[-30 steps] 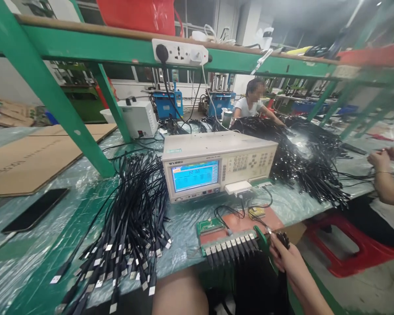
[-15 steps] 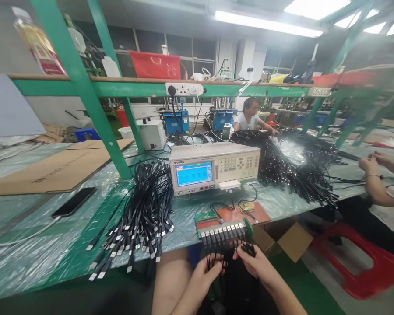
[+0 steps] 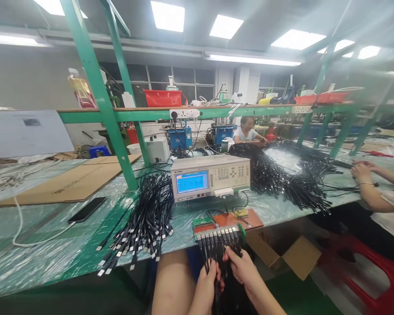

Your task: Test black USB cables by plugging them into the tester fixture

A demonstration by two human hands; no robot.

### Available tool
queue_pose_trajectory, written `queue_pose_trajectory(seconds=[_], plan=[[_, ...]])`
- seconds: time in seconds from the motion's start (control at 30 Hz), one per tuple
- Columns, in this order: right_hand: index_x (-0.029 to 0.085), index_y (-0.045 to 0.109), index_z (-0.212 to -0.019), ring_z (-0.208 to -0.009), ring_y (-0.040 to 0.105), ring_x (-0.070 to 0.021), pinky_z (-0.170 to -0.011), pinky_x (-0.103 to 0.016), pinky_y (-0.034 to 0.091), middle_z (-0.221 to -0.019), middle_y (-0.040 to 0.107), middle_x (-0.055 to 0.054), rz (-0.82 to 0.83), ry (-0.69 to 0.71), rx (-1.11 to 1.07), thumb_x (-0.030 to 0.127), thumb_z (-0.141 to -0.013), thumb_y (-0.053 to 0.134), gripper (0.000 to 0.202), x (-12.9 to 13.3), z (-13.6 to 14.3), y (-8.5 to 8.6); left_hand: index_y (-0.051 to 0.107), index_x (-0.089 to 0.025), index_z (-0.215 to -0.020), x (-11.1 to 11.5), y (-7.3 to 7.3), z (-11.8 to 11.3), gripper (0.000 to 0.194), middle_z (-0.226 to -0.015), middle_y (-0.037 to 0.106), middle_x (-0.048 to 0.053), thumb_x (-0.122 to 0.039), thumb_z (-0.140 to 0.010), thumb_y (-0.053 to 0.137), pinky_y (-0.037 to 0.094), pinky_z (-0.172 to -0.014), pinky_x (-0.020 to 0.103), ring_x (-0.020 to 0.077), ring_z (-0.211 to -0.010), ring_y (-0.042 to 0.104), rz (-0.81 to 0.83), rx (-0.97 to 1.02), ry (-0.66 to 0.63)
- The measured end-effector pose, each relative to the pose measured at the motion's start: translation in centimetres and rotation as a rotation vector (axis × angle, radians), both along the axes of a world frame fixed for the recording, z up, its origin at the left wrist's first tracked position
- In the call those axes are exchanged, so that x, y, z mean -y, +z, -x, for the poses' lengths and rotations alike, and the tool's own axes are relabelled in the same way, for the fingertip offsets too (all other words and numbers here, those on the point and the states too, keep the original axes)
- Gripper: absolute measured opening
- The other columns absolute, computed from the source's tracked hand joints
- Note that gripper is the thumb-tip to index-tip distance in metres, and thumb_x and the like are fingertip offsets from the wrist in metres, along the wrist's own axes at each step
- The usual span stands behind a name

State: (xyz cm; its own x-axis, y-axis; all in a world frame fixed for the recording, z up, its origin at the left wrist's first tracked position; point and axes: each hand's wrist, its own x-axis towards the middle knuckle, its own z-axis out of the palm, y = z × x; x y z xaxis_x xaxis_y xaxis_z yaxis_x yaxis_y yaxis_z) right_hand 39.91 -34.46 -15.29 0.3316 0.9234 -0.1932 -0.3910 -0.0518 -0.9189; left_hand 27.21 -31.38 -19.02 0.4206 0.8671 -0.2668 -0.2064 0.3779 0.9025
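A row of black USB cables [image 3: 213, 248] hangs from the ports of a green-ended test fixture [image 3: 220, 231] at the table's front edge. Below that row, my left hand [image 3: 207, 282] is closed around several of the hanging cables. My right hand [image 3: 242, 269] is pinched on a black cable just under the plugs, toward the right of the row; part of that grip is hidden by its own fingers. Behind the fixture stands a beige bench tester [image 3: 213, 178] with a lit blue screen, wired to the fixture's boards.
A pile of loose black USB cables [image 3: 141, 218] lies left of the tester, beside a phone [image 3: 87, 210] and a cardboard sheet [image 3: 85, 177]. More cables [image 3: 276, 175] lie to the right. Green shelf posts [image 3: 118, 148] rise from the table. A co-worker's hands [image 3: 363, 171] are at the right.
The camera view has tilted up. My right hand has moved left, closer to my left hand and the plugs. The co-worker's hands at the right have come together.
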Motion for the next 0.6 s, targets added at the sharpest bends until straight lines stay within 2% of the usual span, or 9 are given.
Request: queue_pose_trajectory(seconds=[0.1, 0.17, 0.23, 0.3, 0.37, 0.47, 0.53, 0.6], plan=[[0.018, 0.059, -0.066, -0.028, 0.016, -0.0020, -0.028, -0.018, 0.011, -0.036, 0.031, 0.012, 0.036, 0.081, -0.025, 0.086, -0.056, 0.075, 0.071, 1.2, 0.2, -1.1, 0.045, -0.024, -0.063, 0.0, 0.2, -0.2, 0.077, -0.046, 0.042, -0.010, -0.096, -0.047, 0.065, 0.035, -0.040, 0.023, 0.0110, -0.040, 0.047, 0.039, 0.002, -0.009], [0.019, 0.057, -0.064, -0.027, 0.015, -0.0024, -0.028, -0.019, 0.011, -0.035, 0.031, 0.012, 0.062, 0.094, -0.045, 0.087, -0.055, 0.075, 0.071, 2.0, 0.4, -2.1, 0.045, -0.024, -0.062, -0.1, 0.6, -0.2, 0.077, -0.045, 0.041, -0.010, -0.096, -0.045, 0.067, 0.036, -0.040, 0.024, 0.0100, -0.038, 0.044, 0.051, 0.010, -0.020], [0.020, 0.055, -0.059, -0.027, 0.009, -0.0012, -0.028, -0.020, 0.009, -0.035, 0.027, 0.012, 0.059, 0.020, -0.064, 0.090, -0.049, 0.074, 0.073, 2.5, 0.5, -2.7, 0.046, -0.024, -0.064, 0.1, 0.8, -0.2, 0.075, -0.046, 0.042, -0.011, -0.094, -0.048, 0.068, 0.039, -0.043, 0.025, 0.0086, -0.036, 0.041, 0.064, 0.023, -0.031], [0.019, 0.054, -0.056, -0.028, 0.007, 0.0002, -0.029, -0.021, 0.011, -0.037, 0.029, 0.011, 0.038, -0.050, -0.083, 0.089, -0.046, 0.077, 0.074, 3.0, 0.4, -2.5, 0.046, -0.024, -0.066, 0.6, 0.8, -0.4, 0.073, -0.047, 0.043, -0.011, -0.093, -0.052, 0.067, 0.041, -0.045, 0.026, 0.0079, -0.036, 0.039, 0.082, 0.032, -0.040], [0.019, 0.054, -0.056, -0.029, 0.016, -0.0008, -0.031, -0.021, 0.021, -0.041, 0.037, 0.008, 0.024, -0.056, -0.104, 0.086, -0.044, 0.081, 0.073, 3.4, 0.2, -1.8, 0.048, -0.024, -0.067, 1.5, 0.6, -0.9, 0.074, -0.046, 0.045, -0.010, -0.094, -0.050, 0.067, 0.039, -0.044, 0.026, 0.0085, -0.035, 0.039, 0.102, 0.033, -0.062], [0.019, 0.053, -0.055, -0.039, 0.042, -0.0088, -0.042, -0.026, 0.041, -0.051, 0.051, 0.002, -0.008, -0.032, -0.138, 0.080, -0.043, 0.086, 0.070, 4.1, 0.1, -0.9, 0.052, -0.023, -0.064, 2.7, 0.0, -1.4, 0.078, -0.041, 0.047, -0.008, -0.095, -0.040, 0.069, 0.034, -0.044, 0.026, 0.0096, -0.036, 0.040, 0.126, 0.014, -0.092], [0.019, 0.055, -0.055, -0.050, 0.054, -0.0146, -0.054, -0.030, 0.049, -0.056, 0.056, -0.001, -0.045, -0.003, -0.118, 0.076, -0.048, 0.087, 0.066, 4.5, 0.0, -0.8, 0.055, -0.022, -0.063, 3.1, -0.3, -1.2, 0.076, -0.042, 0.049, -0.007, -0.092, -0.041, 0.073, 0.035, -0.046, 0.026, 0.0099, -0.038, 0.042, 0.133, 0.032, -0.057], [0.018, 0.058, -0.056, -0.058, 0.056, -0.0169, -0.062, -0.032, 0.050, -0.058, 0.058, -0.002, -0.079, 0.026, -0.057, 0.075, -0.057, 0.084, 0.062, 4.8, -0.3, -1.0, 0.057, -0.020, -0.064, 3.1, -0.4, -0.7, 0.071, -0.046, 0.052, -0.006, -0.086, -0.047, 0.078, 0.039, -0.050, 0.026, 0.0107, -0.042, 0.046, 0.141, 0.103, 0.024]])
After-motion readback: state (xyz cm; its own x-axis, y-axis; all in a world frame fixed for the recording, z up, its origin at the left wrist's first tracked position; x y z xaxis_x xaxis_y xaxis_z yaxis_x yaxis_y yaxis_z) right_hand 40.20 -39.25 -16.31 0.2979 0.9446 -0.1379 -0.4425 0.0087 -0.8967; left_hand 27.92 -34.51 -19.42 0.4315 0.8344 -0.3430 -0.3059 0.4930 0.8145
